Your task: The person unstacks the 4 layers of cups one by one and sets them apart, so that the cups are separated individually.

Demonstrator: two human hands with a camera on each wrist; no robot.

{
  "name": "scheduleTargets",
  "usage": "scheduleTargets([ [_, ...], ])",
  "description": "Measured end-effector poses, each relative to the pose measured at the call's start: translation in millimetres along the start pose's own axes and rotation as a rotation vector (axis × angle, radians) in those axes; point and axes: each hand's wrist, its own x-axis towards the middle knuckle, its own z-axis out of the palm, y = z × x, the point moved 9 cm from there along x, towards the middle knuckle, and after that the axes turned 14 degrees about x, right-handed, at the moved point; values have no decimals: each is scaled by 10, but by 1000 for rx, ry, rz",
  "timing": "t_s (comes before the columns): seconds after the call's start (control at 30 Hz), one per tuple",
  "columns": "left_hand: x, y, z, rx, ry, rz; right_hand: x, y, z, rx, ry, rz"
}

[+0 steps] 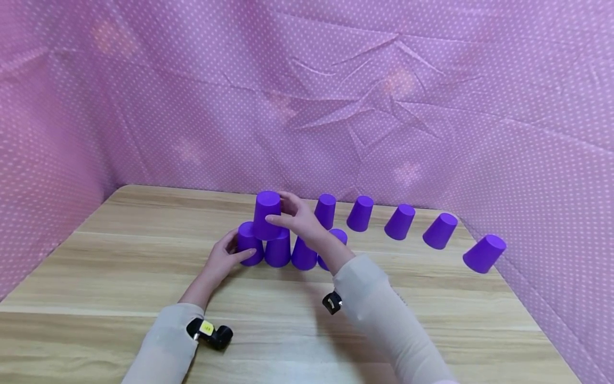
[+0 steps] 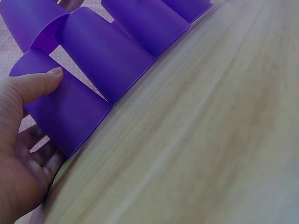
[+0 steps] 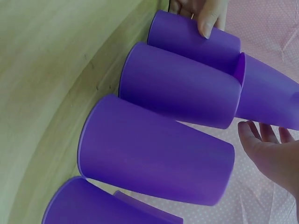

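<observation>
Several purple cups stand upside down in a short front row on the wooden table. My left hand [image 1: 224, 258] holds the leftmost cup [image 2: 70, 109] of that row, its thumb lying across the near side and other fingers behind. My right hand [image 1: 299, 217] grips an upper purple cup [image 1: 266, 213], thumb in front and fingers around the back. In the left wrist view, that upper cup's rim sits over the tops of the leftmost cup and the second cup [image 2: 103, 56]. Further right are a third cup [image 3: 154, 149] and a fourth cup [image 1: 339, 236], partly hidden by my right wrist.
Behind and to the right, several more upside-down purple cups stand spaced in a line, from a cup [image 1: 325, 210] near my right hand to one [image 1: 484, 254] by the table's right edge. A pink dotted cloth [image 1: 307, 106] hangs around the wooden table [image 1: 259, 320].
</observation>
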Motion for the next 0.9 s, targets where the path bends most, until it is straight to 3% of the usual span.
scheduleTargets([
  [0.9, 24, -10, -8, 30, -13, -22, 40, 113, 13, 14, 62, 50],
])
